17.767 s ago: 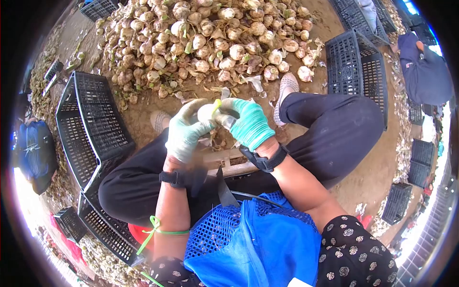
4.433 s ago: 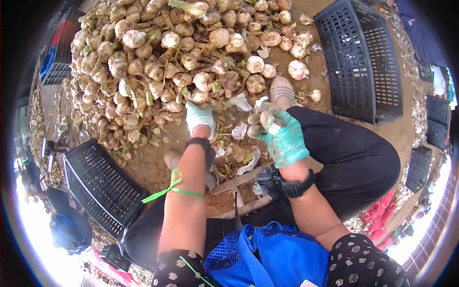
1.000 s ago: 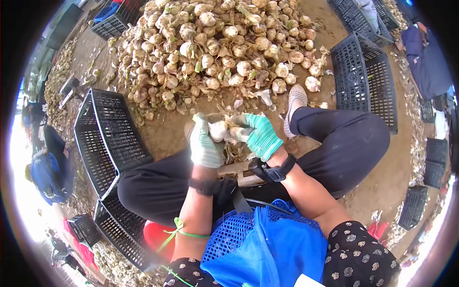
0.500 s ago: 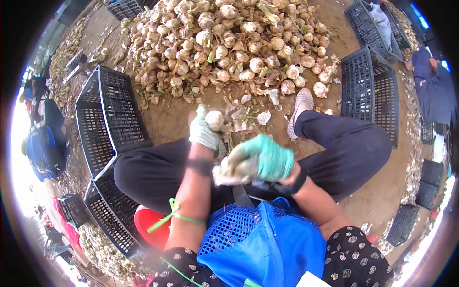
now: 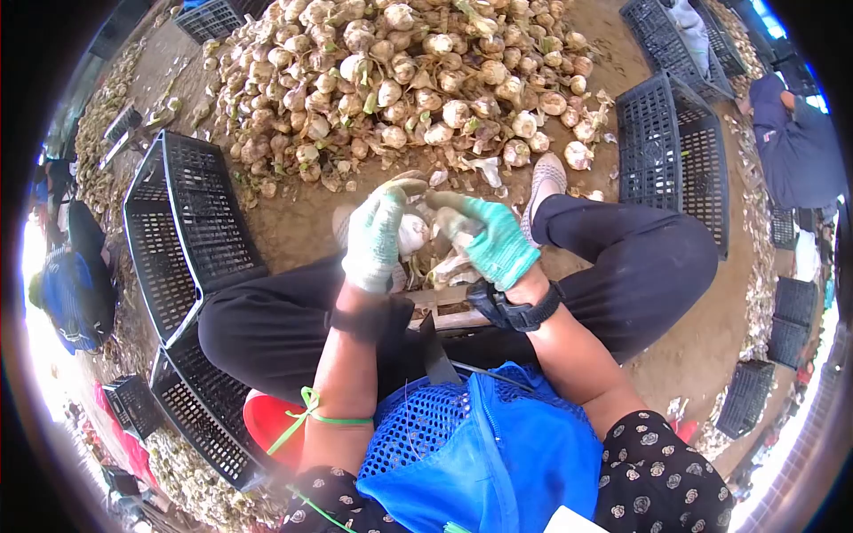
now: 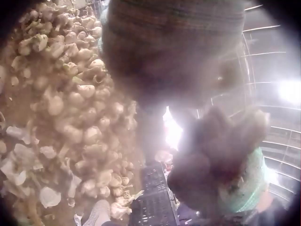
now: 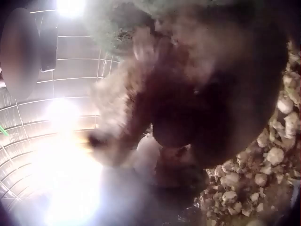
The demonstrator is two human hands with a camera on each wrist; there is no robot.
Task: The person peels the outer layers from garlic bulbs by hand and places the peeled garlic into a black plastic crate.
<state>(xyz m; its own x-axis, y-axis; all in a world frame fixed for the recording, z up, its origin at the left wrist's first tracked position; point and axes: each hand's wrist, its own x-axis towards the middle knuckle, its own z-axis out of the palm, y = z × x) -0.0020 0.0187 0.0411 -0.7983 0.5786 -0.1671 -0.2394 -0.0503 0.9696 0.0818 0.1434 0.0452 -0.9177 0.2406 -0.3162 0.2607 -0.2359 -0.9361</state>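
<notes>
In the head view the gloved left hand [image 5: 373,238] grips a whitish garlic bulb [image 5: 412,234], its fingers curled over the bulb's far side. Just to the right is the right hand [image 5: 498,240] in a green-dyed glove, fingers bent toward the bulb with a small gap between. Whether it holds something is unclear. Loose pale skins [image 5: 451,268] lie below and between the hands. Both wrist views are dark and blurred near the hands; the left one shows the right glove [image 6: 244,186], the right one a pale rounded shape [image 7: 148,153].
A large garlic heap [image 5: 400,80] lies beyond the feet. Black crates stand at left [image 5: 209,209] and right [image 5: 649,142]. A low wooden frame [image 5: 444,318] is between the legs, a red object [image 5: 271,426] by the left knee. Another person [image 5: 795,147] sits far right.
From beside the lap, the right hand has risen forward toward the left hand; the pale husks seen at its fingers are no longer plainly there. The left hand still grips a bulb, fingers now farther over it.
</notes>
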